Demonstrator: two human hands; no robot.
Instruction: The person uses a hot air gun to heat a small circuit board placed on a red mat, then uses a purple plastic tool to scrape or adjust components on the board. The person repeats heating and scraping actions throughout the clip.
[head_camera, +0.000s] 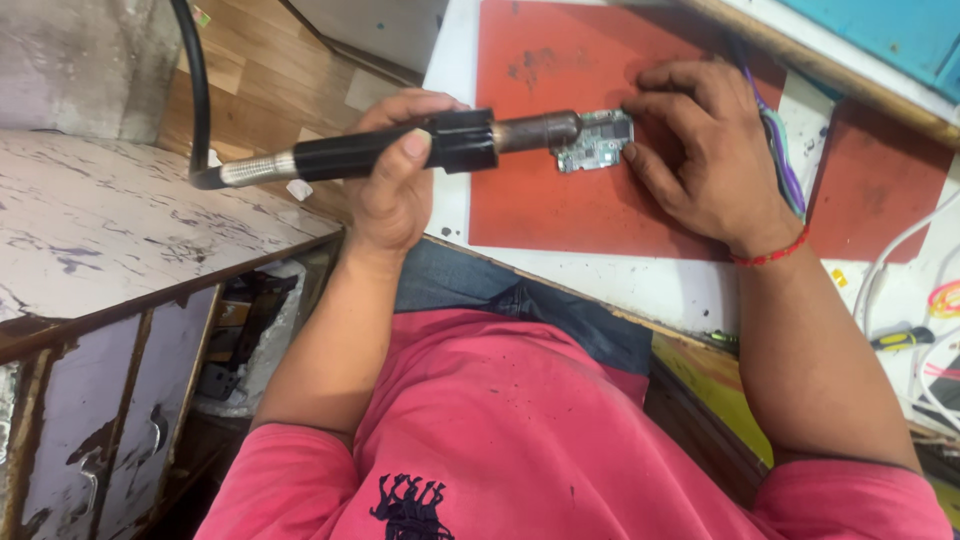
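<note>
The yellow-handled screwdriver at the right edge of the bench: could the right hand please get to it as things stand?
Probably yes. The right hand only rests on the small green circuit board, holding nothing, and the yellow-handled screwdriver lies in the open beside that forearm. White cables run close by, so they might snag.

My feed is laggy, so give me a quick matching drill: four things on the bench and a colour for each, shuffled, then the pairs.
Things:
1. work mat
2. hot-air tool handle
3. circuit board
4. screwdriver handle

Colours:
A. yellow and black
B. green
C. red
D. black

Pairs: 1-C, 2-D, 3-B, 4-A. The left hand grips the tool; the right hand steadies the board.
</note>
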